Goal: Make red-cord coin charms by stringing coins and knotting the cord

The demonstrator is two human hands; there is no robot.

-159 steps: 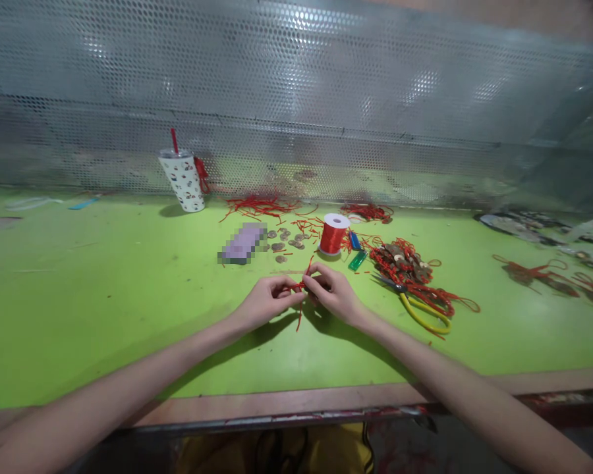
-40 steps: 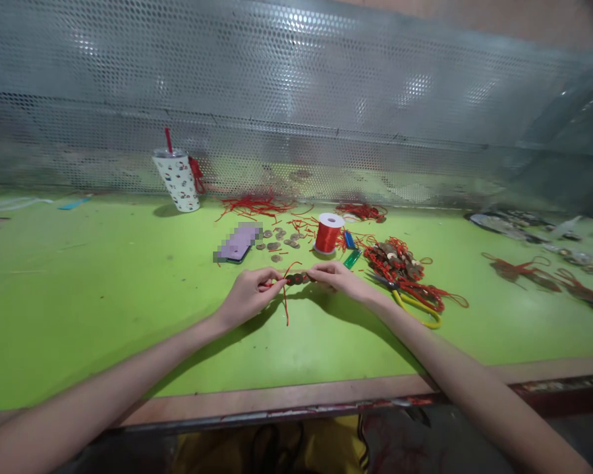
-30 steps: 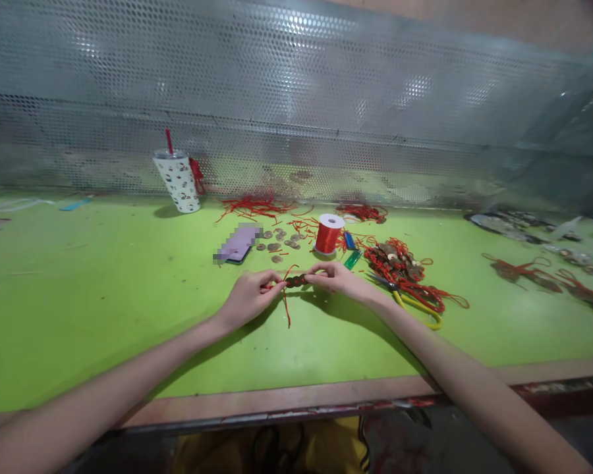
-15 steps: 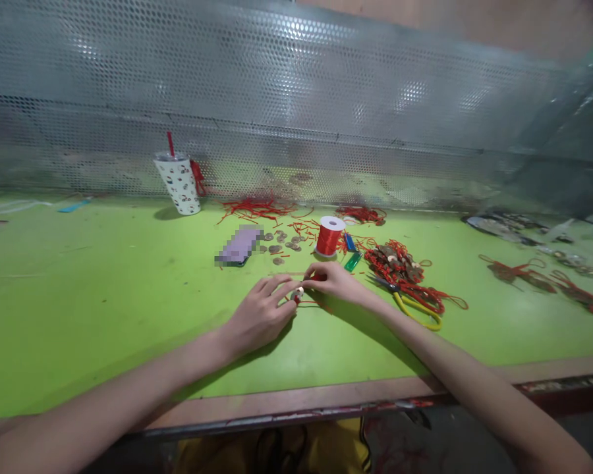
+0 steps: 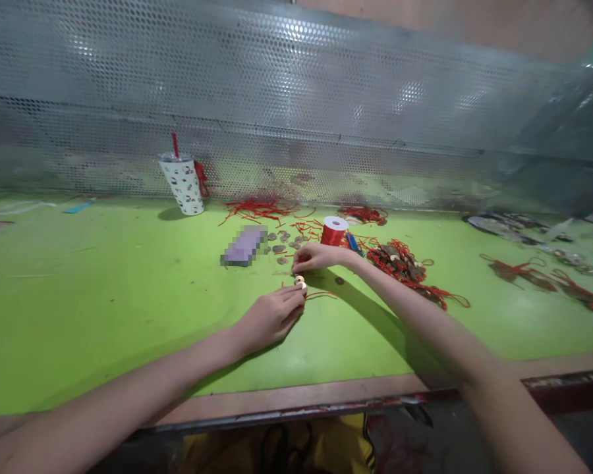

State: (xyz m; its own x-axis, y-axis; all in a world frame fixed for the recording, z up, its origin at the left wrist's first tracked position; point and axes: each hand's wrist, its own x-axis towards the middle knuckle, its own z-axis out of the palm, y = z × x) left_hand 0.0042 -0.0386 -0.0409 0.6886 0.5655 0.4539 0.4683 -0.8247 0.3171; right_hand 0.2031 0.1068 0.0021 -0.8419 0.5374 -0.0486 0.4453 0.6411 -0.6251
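Note:
My left hand (image 5: 275, 312) rests low over the green table with its fingers closed on a small stack of coins (image 5: 300, 282). A thin red cord (image 5: 321, 295) trails from under those fingers to the right. Just beyond the coins, my right hand (image 5: 320, 257) holds thumb and fingertips pinched together; what lies between them is too small to make out. One loose coin (image 5: 339, 281) lies below my right wrist. Past the right hand stands a spool of red cord (image 5: 332, 232), its lower part hidden by the hand.
Loose coins (image 5: 279, 249) lie beside a blurred purple phone-like object (image 5: 246, 246). A patterned tumbler (image 5: 184, 187) stands at back left. Red cord scraps (image 5: 261, 209) lie along the mesh panel (image 5: 277, 99). Right of my forearm is a pile of corded coins (image 5: 398, 260), near a blue lighter (image 5: 352, 242).
My right hand has moved up and left, away from the cord on the right side of the coins. My left hand's fingers have drawn together. The forearm now hides the yellow-handled scissors.

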